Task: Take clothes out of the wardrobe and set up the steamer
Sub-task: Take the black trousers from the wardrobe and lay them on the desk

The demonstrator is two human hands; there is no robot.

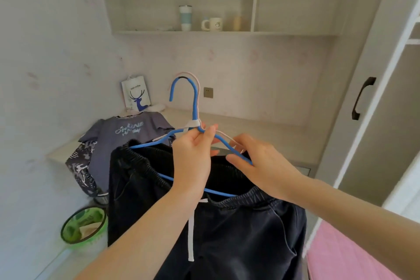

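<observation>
Left hand (193,154): pinches the blue hanger (195,102) at its neck, hook upward.
Right hand (261,161): fingers curled round the hanger's right shoulder.
Trousers (227,234): hang off the hanger, bar lying left-to-right, in front of the counter (261,132).

Dark navy trousers (227,234) with an elastic waistband and white drawstring were hung on a blue hanger (194,102), held upright in front of the tabletop (250,129). A pink hanger (189,73) was set just behind it. The blue hanger was pinched at its neck by the left hand (193,159) and at its shoulder by the right hand (261,161). A grey printed T-shirt (127,136) was draped over the tabletop's left end.
</observation>
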